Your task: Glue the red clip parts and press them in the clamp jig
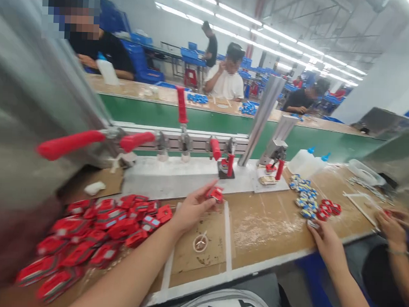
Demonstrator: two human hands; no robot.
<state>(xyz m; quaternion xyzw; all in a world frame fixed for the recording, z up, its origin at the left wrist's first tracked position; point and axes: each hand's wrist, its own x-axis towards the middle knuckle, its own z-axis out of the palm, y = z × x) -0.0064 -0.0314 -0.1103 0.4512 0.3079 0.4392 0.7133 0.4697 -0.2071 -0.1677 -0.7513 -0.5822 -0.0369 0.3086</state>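
My left hand (196,206) is closed with its fingertips round a small red plastic part (217,194), held above the bench in front of the clamp fixture. At the lower end of a pile of small white, blue and yellow parts (304,197), my right hand (327,240) pinches a small whitish piece (312,224). Several round red parts (328,209) lie just beyond those fingers. Left of my left forearm spreads a heap of red and grey toy-car-like shells (104,230). A small cup (200,243) with a thin stick sits on cardboard below my left hand.
A metal rail with red-handled toggle clamps (182,105) runs behind my hands, with a separate clamp (279,169) to its right. White squeeze bottles (301,161) stand at the back right. A co-worker's hand (391,227) is at the right edge. Other people sit across the bench.
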